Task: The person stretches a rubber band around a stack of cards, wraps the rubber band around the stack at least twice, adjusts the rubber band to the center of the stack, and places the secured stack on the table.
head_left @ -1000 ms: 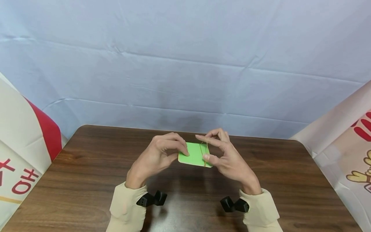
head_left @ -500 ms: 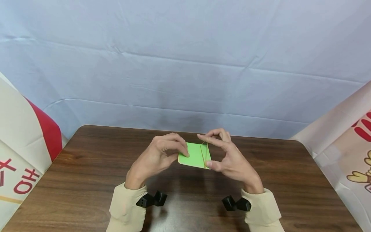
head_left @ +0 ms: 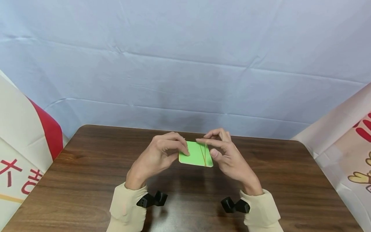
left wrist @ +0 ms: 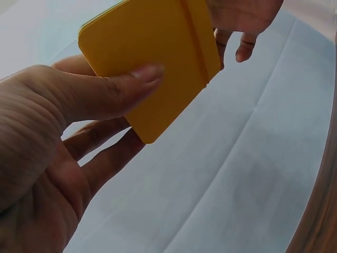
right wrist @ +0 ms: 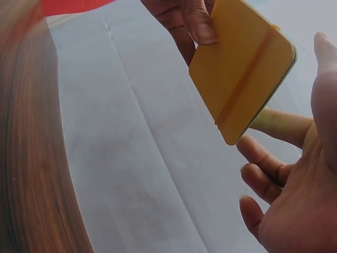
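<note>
A thin stack of rounded cards, green on top and yellow underneath, is held above the table. My left hand pinches its left end, thumb below on the yellow face and fingers on the green one. Near the right end a rubber band wraps the stack, its strands forming a narrow V on the green side and lying flat across the yellow face. My right hand is at that end, index finger straight along the far edge by the band. Its thumb stands off the cards.
The brown wooden table spreads beneath both hands. A pale blue cloth hangs behind its far edge. Printed banners flank it, one on the left and one on the right. Each wrist carries a small black camera.
My right thumb has slid to the near right corner, then lifted off the cards. The right index finger has dropped toward the green face, and the band's strands have shifted. The left hand keeps its grip.
</note>
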`<state>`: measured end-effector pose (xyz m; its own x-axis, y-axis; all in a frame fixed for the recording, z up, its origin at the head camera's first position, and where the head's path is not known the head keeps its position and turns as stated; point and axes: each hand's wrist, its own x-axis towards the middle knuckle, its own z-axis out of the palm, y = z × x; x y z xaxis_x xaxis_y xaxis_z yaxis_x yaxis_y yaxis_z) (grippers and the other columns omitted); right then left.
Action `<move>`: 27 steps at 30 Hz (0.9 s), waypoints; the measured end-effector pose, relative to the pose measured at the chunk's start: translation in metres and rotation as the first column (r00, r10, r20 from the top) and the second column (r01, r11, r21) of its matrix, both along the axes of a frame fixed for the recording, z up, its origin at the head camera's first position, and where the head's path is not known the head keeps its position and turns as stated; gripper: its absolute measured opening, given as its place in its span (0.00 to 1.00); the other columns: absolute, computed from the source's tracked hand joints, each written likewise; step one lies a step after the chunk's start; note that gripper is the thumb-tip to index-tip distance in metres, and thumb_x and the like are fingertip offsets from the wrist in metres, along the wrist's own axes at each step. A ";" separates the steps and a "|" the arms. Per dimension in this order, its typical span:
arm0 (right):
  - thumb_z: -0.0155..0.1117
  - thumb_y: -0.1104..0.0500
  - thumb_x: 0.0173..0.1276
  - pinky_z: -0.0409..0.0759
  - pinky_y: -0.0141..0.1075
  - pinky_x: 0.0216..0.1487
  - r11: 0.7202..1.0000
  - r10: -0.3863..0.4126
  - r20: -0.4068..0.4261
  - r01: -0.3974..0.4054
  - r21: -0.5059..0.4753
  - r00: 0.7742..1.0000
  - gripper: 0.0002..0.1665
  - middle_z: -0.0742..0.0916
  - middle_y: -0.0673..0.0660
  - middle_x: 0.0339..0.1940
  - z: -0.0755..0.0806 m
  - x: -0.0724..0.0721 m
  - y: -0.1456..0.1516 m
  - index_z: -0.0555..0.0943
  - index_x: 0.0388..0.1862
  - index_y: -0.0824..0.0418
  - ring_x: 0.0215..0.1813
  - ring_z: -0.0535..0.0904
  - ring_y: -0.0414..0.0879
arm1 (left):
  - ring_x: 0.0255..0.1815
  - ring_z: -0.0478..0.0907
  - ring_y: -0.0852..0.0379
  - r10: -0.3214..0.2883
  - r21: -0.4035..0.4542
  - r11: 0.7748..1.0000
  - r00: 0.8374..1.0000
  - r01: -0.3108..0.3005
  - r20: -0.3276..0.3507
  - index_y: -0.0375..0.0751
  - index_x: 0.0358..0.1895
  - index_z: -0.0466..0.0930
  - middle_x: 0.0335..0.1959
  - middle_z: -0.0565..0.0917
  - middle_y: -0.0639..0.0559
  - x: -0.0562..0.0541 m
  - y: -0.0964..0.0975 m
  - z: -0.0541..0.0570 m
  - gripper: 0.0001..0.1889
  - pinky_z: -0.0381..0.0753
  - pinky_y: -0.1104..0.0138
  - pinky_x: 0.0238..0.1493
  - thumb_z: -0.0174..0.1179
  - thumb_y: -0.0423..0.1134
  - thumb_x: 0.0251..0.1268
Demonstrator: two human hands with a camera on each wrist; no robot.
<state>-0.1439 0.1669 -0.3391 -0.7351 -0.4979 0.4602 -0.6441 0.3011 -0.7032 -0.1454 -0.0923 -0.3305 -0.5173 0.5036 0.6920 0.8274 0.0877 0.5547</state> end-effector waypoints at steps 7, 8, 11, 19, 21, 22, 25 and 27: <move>0.46 0.30 0.74 0.65 0.52 0.53 0.997 -0.072 -0.010 0.072 -0.014 0.997 0.39 0.75 0.54 0.55 -0.001 0.000 -0.001 0.88 0.54 0.59 0.58 0.62 0.50 | 0.42 0.80 0.59 0.027 0.010 1.000 1.000 -0.027 0.013 0.45 0.34 0.88 0.38 0.84 0.56 0.002 -0.001 0.001 0.21 0.81 0.67 0.41 0.61 0.12 0.54; 0.47 0.30 0.75 0.65 0.52 0.53 0.996 -0.087 -0.005 0.086 -0.020 0.996 0.38 0.75 0.54 0.55 -0.001 0.000 -0.001 0.88 0.53 0.58 0.58 0.62 0.49 | 0.42 0.81 0.59 0.029 0.014 0.999 0.999 -0.030 0.014 0.45 0.34 0.88 0.38 0.84 0.56 0.002 -0.001 0.001 0.21 0.81 0.67 0.41 0.62 0.12 0.54; 0.49 0.33 0.76 0.65 0.52 0.54 0.991 -0.125 0.005 0.125 -0.042 0.992 0.33 0.76 0.55 0.55 0.000 0.000 -0.002 0.89 0.49 0.57 0.59 0.62 0.49 | 0.42 0.81 0.58 0.032 0.026 0.999 0.999 -0.032 0.013 0.44 0.34 0.88 0.38 0.84 0.55 0.002 -0.001 0.001 0.21 0.82 0.66 0.42 0.62 0.11 0.53; 0.51 0.35 0.78 0.63 0.52 0.55 0.987 -0.137 -0.007 0.136 -0.090 0.991 0.29 0.78 0.52 0.54 -0.001 0.000 -0.006 0.87 0.48 0.55 0.60 0.63 0.49 | 0.43 0.82 0.56 0.059 0.059 0.997 0.998 -0.058 -0.016 0.43 0.35 0.88 0.40 0.85 0.53 0.002 -0.001 0.000 0.22 0.82 0.65 0.43 0.59 0.10 0.51; 0.51 0.33 0.77 0.63 0.52 0.56 0.986 -0.136 -0.016 0.134 -0.099 0.991 0.30 0.78 0.52 0.53 -0.002 0.000 -0.006 0.87 0.48 0.55 0.59 0.63 0.49 | 0.44 0.82 0.56 0.063 0.065 0.996 0.998 -0.062 -0.013 0.43 0.35 0.88 0.40 0.85 0.53 0.003 -0.001 0.000 0.22 0.82 0.66 0.43 0.59 0.10 0.52; 0.50 0.33 0.76 0.62 0.52 0.56 0.986 -0.136 -0.023 0.133 -0.101 0.990 0.31 0.78 0.52 0.53 -0.002 -0.001 -0.007 0.86 0.48 0.55 0.59 0.64 0.49 | 0.44 0.82 0.56 0.065 0.068 0.996 0.998 -0.063 -0.014 0.43 0.35 0.88 0.40 0.85 0.53 0.003 0.000 0.001 0.22 0.82 0.66 0.43 0.59 0.10 0.52; 0.50 0.31 0.75 0.61 0.52 0.57 0.984 -0.140 -0.049 0.133 -0.118 0.989 0.33 0.80 0.53 0.53 -0.002 -0.001 -0.008 0.84 0.49 0.58 0.59 0.65 0.49 | 0.43 0.82 0.56 0.069 0.077 0.995 0.997 -0.068 -0.016 0.43 0.35 0.88 0.40 0.85 0.53 0.003 0.000 0.001 0.22 0.82 0.66 0.42 0.60 0.10 0.51; 0.49 0.31 0.75 0.60 0.52 0.58 0.982 -0.143 -0.071 0.133 -0.132 0.987 0.35 0.81 0.55 0.52 -0.003 -0.002 -0.008 0.82 0.49 0.60 0.58 0.66 0.50 | 0.43 0.82 0.56 0.072 0.080 0.994 0.997 -0.070 -0.019 0.43 0.35 0.89 0.39 0.85 0.53 0.003 0.000 0.001 0.23 0.82 0.66 0.42 0.59 0.10 0.50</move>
<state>-0.1457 0.1591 -0.3417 -0.7513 -0.3281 0.5727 -0.6579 0.3029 -0.6895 -0.1425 -0.0922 -0.3297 -0.5341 0.4091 0.7399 0.8327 0.1032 0.5440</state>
